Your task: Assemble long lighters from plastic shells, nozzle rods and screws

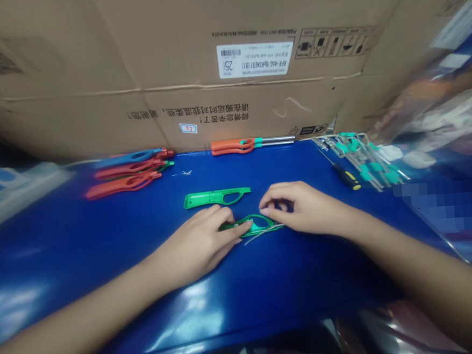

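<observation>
A green lighter housing half (259,230) lies on the blue table with its trigger loop toward the right. My left hand (208,235) grips its left part, the index finger pressing near a pale piece at the loop. Over the housing's right end is my right hand (298,207), thumb and fingers closed together; what they pinch is too small to make out. A thin pale tube or wire (258,237) slants along the front of the housing, its right end running under my right hand. Just beyond lies a second green housing half (213,198), inner side up.
At the back stand an orange lighter with metal tube (234,146), red and blue housings (126,176) and a large cardboard box (172,68). Small white bits (186,173) lie mid-table. To the right are a screwdriver (346,177) and several metal tubes with teal parts (364,157).
</observation>
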